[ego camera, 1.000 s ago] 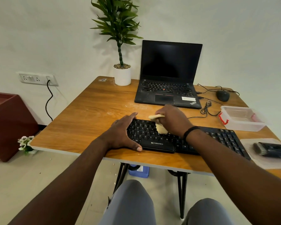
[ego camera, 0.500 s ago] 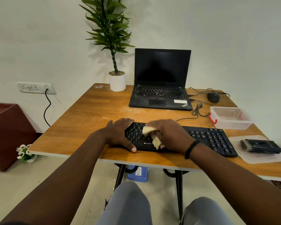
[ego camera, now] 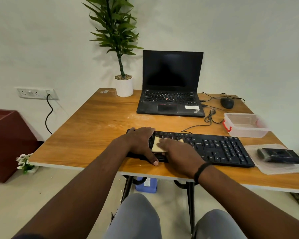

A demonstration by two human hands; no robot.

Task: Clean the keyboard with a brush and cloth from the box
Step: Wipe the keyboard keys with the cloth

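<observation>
A black keyboard lies near the front edge of the wooden table. My left hand rests over its left end, with the thumb stretched to the front edge. My right hand presses a pale yellow cloth flat onto the left-hand keys, and most of the cloth is hidden under the fingers. A black brush lies on a clear lid to the right of the keyboard. The clear plastic box with red clips stands open behind the keyboard's right end.
An open black laptop sits at the back, with a potted plant to its left and a mouse to its right. Black cables run between the laptop and the keyboard. White dust marks the wood behind the keyboard.
My right hand drew the bunched cloth from the rear keys toward the front and now lies flatter on it. My left hand slid further onto the keyboard's left end.
</observation>
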